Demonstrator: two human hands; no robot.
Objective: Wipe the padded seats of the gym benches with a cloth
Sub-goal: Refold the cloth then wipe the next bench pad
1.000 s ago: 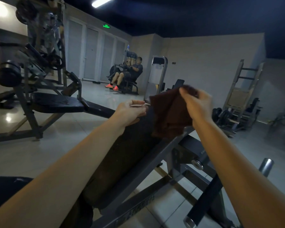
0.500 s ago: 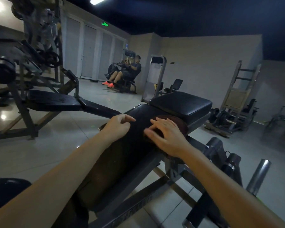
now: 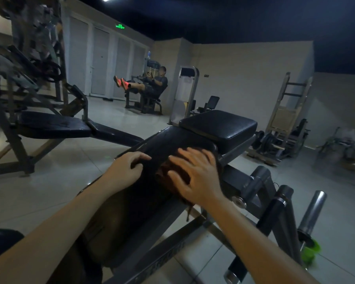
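- Bench surface [image 3: 168, 140], long, black and glossy, runs away from you to a raised seat pad [image 3: 219, 126]. Open floor [image 3: 59, 191] lies off its left edge and frame bars [image 3: 260, 181] crowd its right.
- Your right hand [image 3: 195, 177] presses down with its fingers spread.
- Your left hand [image 3: 125, 171] rests at the left edge, fingers loosely bent.
- Brown, bunched cloth [image 3: 165, 172] lies under your right palm, near the far end.

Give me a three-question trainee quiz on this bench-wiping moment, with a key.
1. True or false: the right hand lies spread on the brown cloth.
2. The left hand rests on: A) the cloth, B) the left edge of the long pad, C) the floor.
3. Fill in: neither hand touches the ___ seat pad beyond the cloth.
Key: 1 true; 2 B; 3 square.
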